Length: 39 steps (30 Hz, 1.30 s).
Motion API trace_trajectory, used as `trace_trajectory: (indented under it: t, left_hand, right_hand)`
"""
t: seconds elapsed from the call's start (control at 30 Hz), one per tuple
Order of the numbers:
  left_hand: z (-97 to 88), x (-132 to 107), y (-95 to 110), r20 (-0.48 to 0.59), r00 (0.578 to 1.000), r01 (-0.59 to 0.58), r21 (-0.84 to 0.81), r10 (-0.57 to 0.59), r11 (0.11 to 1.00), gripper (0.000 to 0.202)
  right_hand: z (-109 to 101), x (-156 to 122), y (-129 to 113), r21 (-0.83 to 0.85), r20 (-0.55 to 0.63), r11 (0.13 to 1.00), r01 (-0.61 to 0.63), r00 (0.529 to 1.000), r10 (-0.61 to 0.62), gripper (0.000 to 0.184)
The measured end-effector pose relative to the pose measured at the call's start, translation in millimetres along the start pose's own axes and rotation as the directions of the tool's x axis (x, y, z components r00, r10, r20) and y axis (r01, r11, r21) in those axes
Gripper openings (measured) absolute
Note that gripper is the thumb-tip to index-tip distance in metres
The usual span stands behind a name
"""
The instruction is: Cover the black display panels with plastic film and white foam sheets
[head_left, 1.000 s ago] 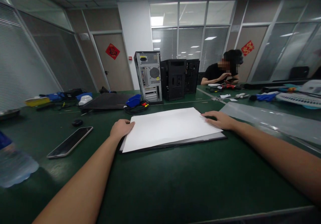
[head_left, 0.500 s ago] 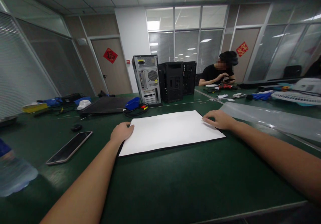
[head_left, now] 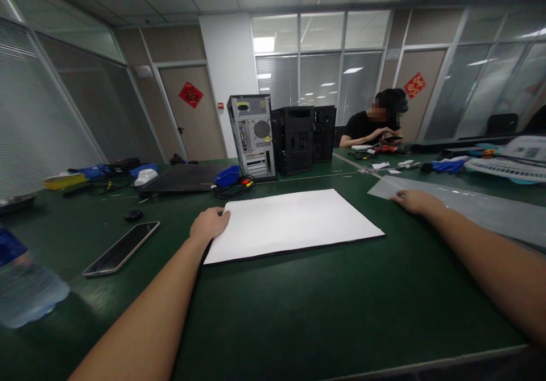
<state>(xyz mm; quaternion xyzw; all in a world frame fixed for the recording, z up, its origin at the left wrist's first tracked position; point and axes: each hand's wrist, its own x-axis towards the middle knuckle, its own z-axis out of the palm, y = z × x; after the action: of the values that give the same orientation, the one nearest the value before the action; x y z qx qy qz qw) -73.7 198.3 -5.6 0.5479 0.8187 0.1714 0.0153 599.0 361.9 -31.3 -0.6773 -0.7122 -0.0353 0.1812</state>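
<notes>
A flat white sheet (head_left: 285,224) lies on a thin black backing on the green table. My left hand (head_left: 209,224) is closed on the left edge of the white sheet, thumb on top and the other fingers mostly hidden. To the right rests a long, translucent plastic sheet (head_left: 482,210). My right hand (head_left: 420,203) is at this plastic sheet near its left end, apart from the white sheet. Its fingers are curled together at the plastic; how firmly they grip cannot be seen.
Computer cases (head_left: 251,136) stand behind the white sheet. At left are a phone (head_left: 121,250), a water bottle (head_left: 29,284) and a dark flat panel (head_left: 183,182). Blue gloves (head_left: 447,165) and tools lie at far right. Another person (head_left: 371,122) sits across the table.
My right hand has left the white sheet's right edge and moved right onto the plastic sheet. My left hand stays on the white sheet. The view has shifted slightly.
</notes>
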Motion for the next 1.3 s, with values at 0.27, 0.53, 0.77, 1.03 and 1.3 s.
trace_trajectory:
  t: [0.27,0.53,0.77,1.03,1.3]
  left_hand:
    - [-8.6,-11,8,0.006,1.000,-0.029,0.022,0.029,0.999,0.055]
    - [-11.2,-13,8,-0.006,0.999,-0.034,0.019,0.034,0.999,0.055]
    - [-11.3,-13,8,-0.006,0.999,-0.033,0.020,0.033,0.999,0.054]
    - [-10.8,-13,8,-0.001,1.000,-0.028,0.018,0.028,0.999,0.054]
    - [-11.6,-12,9,0.002,1.000,-0.012,0.021,0.012,1.000,0.055]
  right_hand:
    - [-7,-10,-31,-0.096,-0.078,0.994,-0.054,0.996,0.047,0.051]
    - [-24,-43,-136,-0.045,-0.176,0.981,0.190,0.965,-0.195,0.060]
    - [-26,-100,-230,0.021,0.046,0.830,0.558,0.828,-0.558,0.060]
    - [-29,-93,-224,0.069,-0.018,0.814,0.577,0.816,-0.578,0.054]
    - [-20,-63,-173,-0.046,0.099,0.908,0.417,0.906,-0.411,0.054]
